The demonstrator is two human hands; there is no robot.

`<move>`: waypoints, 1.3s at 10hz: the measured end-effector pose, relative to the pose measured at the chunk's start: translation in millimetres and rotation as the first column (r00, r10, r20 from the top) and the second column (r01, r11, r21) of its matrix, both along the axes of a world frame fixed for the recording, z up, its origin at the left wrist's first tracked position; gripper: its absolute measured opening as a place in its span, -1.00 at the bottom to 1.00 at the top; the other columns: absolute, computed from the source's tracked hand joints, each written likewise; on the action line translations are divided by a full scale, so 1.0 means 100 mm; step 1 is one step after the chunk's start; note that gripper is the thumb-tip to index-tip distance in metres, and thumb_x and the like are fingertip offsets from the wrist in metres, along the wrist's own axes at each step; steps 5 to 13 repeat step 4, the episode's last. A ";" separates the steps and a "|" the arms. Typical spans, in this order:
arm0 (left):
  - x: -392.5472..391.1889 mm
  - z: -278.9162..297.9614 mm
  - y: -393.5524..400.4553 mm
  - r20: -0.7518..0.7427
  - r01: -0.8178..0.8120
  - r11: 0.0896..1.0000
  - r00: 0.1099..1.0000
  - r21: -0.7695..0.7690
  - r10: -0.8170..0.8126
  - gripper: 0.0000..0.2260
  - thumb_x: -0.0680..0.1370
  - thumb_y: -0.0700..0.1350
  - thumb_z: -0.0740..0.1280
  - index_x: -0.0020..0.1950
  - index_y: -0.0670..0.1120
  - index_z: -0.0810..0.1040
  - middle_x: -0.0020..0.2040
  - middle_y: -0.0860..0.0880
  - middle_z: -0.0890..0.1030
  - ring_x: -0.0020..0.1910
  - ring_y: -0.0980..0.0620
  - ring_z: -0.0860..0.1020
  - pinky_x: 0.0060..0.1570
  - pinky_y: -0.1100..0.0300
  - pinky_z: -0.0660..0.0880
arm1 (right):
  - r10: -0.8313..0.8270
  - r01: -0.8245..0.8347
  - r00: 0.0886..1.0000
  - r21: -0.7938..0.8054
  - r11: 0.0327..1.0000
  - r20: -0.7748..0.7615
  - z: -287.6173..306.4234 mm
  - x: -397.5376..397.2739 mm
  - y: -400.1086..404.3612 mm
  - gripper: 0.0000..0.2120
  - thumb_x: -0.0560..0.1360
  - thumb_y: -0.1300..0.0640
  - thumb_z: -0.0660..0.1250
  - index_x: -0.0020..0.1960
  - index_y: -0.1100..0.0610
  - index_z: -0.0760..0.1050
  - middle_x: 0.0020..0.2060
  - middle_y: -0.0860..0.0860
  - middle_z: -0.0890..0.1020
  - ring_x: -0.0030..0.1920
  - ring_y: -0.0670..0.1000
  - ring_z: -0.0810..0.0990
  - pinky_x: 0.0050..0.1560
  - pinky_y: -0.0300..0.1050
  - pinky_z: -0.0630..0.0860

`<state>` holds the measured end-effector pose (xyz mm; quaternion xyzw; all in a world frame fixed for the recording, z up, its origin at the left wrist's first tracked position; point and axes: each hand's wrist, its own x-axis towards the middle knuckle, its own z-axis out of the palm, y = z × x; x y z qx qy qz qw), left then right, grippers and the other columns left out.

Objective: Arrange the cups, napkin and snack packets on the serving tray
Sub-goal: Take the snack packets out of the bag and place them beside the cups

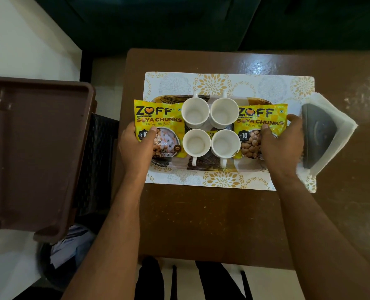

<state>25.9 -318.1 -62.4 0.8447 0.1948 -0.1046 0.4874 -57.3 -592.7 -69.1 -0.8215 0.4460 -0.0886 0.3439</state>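
- On the counter [201,224], a floral mat [223,83] carries the tray [201,167].
- In the tray's middle stand four white cups [195,113], two by two, handles pointing outward.
- The left packet [158,118] lies on the tray's left end, the right packet [262,122] on its right end.
- The left hand [136,146] grips the left packet's near edge, thumb on top.
- The right hand [281,144] grips the right packet the same way.
- Napkins [335,135] in a dark holder [318,137] sit just right of the tray, off it.
- A brown bin [37,152] stands at left, beside the counter.
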 end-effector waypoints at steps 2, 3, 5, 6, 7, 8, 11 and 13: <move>0.00 -0.02 0.02 0.009 0.030 0.998 0.999 0.051 -0.031 -0.80 0.58 0.02 0.44 0.17 0.01 0.63 0.15 -0.07 0.69 0.16 -0.07 0.65 0.22 -0.19 0.60 | 0.022 -0.023 1.000 -0.039 0.999 -0.022 0.01 -0.02 0.02 -0.42 0.61 0.05 0.38 0.51 0.26 0.29 0.36 0.27 0.51 0.40 0.27 0.46 0.38 0.11 0.37; -0.01 -0.02 0.02 0.035 0.066 0.989 0.997 0.133 -0.071 -0.66 0.59 0.09 0.40 0.30 -0.02 0.60 0.25 -0.07 0.61 0.24 -0.07 0.60 0.27 -0.14 0.57 | 0.080 -0.088 0.995 -0.137 0.987 -0.065 0.03 -0.04 0.06 -0.40 0.63 0.02 0.33 0.54 0.28 0.25 0.40 0.28 0.45 0.43 0.28 0.40 0.41 0.12 0.32; -0.03 0.02 0.02 0.077 0.067 0.958 0.993 0.280 -0.092 -0.43 0.61 0.13 0.37 0.55 -0.08 0.39 0.49 -0.11 0.43 0.45 -0.13 0.45 0.38 0.00 0.40 | 0.132 -0.159 0.984 -0.270 0.950 -0.116 0.12 -0.03 0.13 -0.39 0.66 -0.05 0.27 0.56 0.27 0.23 0.45 0.26 0.39 0.47 0.27 0.33 0.44 0.13 0.29; -0.03 0.02 0.02 0.077 0.067 0.958 0.993 0.280 -0.092 -0.43 0.61 0.13 0.37 0.55 -0.08 0.39 0.49 -0.11 0.43 0.45 -0.13 0.45 0.38 0.00 0.40 | 0.132 -0.159 0.984 -0.270 0.950 -0.116 0.12 -0.03 0.13 -0.39 0.66 -0.05 0.27 0.56 0.27 0.23 0.45 0.26 0.39 0.47 0.27 0.33 0.44 0.13 0.29; -0.03 0.02 0.02 0.077 0.067 0.958 0.993 0.280 -0.092 -0.43 0.61 0.13 0.37 0.55 -0.08 0.39 0.49 -0.11 0.43 0.45 -0.13 0.45 0.38 0.00 0.40 | 0.132 -0.159 0.984 -0.270 0.950 -0.116 0.12 -0.03 0.13 -0.39 0.66 -0.05 0.27 0.56 0.27 0.23 0.45 0.26 0.39 0.47 0.27 0.33 0.44 0.13 0.29; -0.03 0.02 0.02 0.077 0.067 0.958 0.993 0.280 -0.092 -0.43 0.61 0.13 0.37 0.55 -0.08 0.39 0.49 -0.11 0.43 0.45 -0.13 0.45 0.38 0.00 0.40 | 0.132 -0.159 0.984 -0.270 0.950 -0.116 0.12 -0.03 0.13 -0.39 0.66 -0.05 0.27 0.56 0.27 0.23 0.45 0.26 0.39 0.47 0.27 0.33 0.44 0.13 0.29; -0.03 0.02 0.02 0.077 0.067 0.958 0.993 0.280 -0.092 -0.43 0.61 0.13 0.37 0.55 -0.08 0.39 0.49 -0.11 0.43 0.45 -0.13 0.45 0.38 0.00 0.40 | 0.132 -0.159 0.984 -0.270 0.950 -0.116 0.12 -0.03 0.13 -0.39 0.66 -0.05 0.27 0.56 0.27 0.23 0.45 0.26 0.39 0.47 0.27 0.33 0.44 0.13 0.29; -0.03 0.02 0.02 0.077 0.067 0.958 0.993 0.280 -0.092 -0.43 0.61 0.13 0.37 0.55 -0.08 0.39 0.49 -0.11 0.43 0.45 -0.13 0.45 0.38 0.00 0.40 | 0.132 -0.159 0.984 -0.270 0.950 -0.116 0.12 -0.03 0.13 -0.39 0.66 -0.05 0.27 0.56 0.27 0.23 0.45 0.26 0.39 0.47 0.27 0.33 0.44 0.13 0.29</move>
